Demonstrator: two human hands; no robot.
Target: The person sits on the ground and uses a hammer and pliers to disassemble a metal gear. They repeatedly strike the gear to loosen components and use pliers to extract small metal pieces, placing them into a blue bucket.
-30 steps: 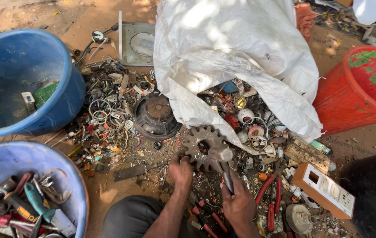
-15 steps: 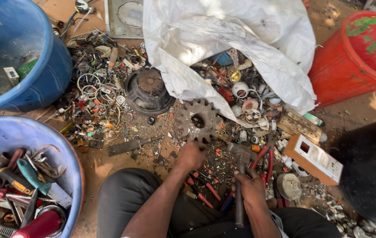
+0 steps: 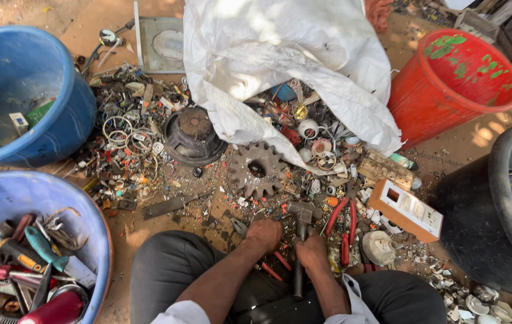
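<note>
**Hazards and Clearances at the Scrap Sorting Spot**

Nearest the seated person, the right hand (image 3: 312,252) is wrapped around the handle of a hammer (image 3: 300,240), whose head stands up just beyond the knuckles. The left hand (image 3: 265,233) is curled into a fist just beside it, pressed down on small scrap; what it grips cannot be made out.

Risk, as judged from here: with both hands so close, a glancing hammer blow could catch the left knuckles, and brittle fragments could fly up toward the face. The red-handled pliers (image 3: 343,225) lie just right of the hammer and could snag a swing.

Room is tight. Knees close in the near side. The rusty gear (image 3: 256,170) and the dark speaker cone (image 3: 193,135) block the ground ahead. The white sack (image 3: 280,60) overhangs the far pile. The blue tub (image 3: 46,198) on the left and the red bucket (image 3: 442,96) on the far right bound the sides.
</note>
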